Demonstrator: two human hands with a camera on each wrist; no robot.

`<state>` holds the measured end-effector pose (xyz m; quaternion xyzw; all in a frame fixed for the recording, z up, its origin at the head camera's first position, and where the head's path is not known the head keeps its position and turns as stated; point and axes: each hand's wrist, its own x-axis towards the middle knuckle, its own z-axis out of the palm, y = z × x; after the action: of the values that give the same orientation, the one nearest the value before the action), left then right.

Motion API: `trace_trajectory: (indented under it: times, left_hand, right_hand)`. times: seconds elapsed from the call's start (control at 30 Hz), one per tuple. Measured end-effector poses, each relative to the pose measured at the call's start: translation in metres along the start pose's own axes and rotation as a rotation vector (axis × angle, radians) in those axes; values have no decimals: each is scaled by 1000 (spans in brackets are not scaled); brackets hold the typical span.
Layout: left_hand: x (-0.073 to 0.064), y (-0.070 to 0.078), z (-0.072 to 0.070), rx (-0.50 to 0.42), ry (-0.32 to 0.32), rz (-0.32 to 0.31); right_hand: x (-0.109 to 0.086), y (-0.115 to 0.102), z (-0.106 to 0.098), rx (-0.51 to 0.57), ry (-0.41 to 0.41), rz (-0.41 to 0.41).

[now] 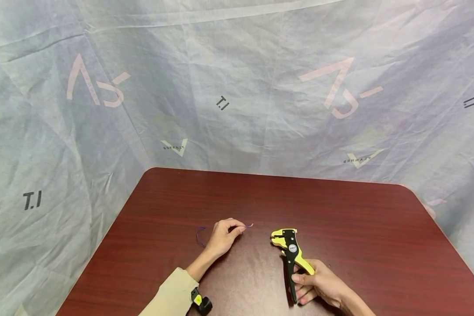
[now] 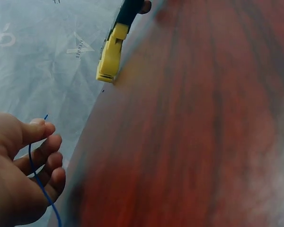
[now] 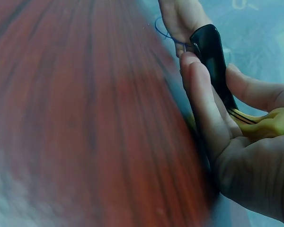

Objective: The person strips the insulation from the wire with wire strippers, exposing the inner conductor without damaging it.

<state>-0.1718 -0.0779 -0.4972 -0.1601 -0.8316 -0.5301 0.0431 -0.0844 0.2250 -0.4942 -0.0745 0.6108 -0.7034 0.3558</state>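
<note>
Between the thumb and index finger of my left hand [image 1: 221, 239] a thin blue-purple wire [image 2: 33, 165] is pinched. A short end of it sticks out past the fingertips, and the rest trails down across the palm in the left wrist view. My right hand [image 1: 324, 283] grips a wire stripper [image 1: 292, 248] by its black and yellow handles. The stripper's yellow-edged head [image 2: 109, 61] points away from me, to the right of the wire end and apart from it. In the right wrist view the black handle [image 3: 213, 61] lies between thumb and fingers.
Both hands are over a dark red wood-grain table [image 1: 339, 210]. A pale grey printed cloth [image 1: 241, 66] hangs behind it and along its sides. On the left forearm, a black and yellow device [image 1: 199, 300] sits over the light sleeve [image 1: 171, 294].
</note>
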Motion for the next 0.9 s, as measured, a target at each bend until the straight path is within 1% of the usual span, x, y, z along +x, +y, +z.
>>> trace_trajectory:
  times: [0.2, 0.33, 0.43, 0.6, 0.67, 0.73, 0.77, 0.9]
  left_hand:
    - [2, -6, 3, 48, 10, 14]
    - [2, -11, 4, 71, 6, 27]
    - [2, -13, 3, 82, 3, 33]
    - [3, -15, 4, 130, 24, 72]
    - [4, -15, 5, 159, 30, 85]
    - [3, -15, 6, 188, 29, 91]
    - [3, -15, 7, 202, 25, 85]
    - [2, -15, 9, 234, 10, 60]
  right_hand:
    - [1, 0, -2, 13, -27, 10]
    - [-1, -1, -5, 7, -43, 1]
    - [-3, -2, -6, -15, -28, -14]
    - [-3, -6, -5, -94, 5, -45]
    - [-3, -8, -4, -163, 43, -62]
    - [-3, -10, -3, -274, 110, -80]
    - [-3, -11, -2, -344, 154, -91]
    - [-4, -15, 1, -708, 355, -131]
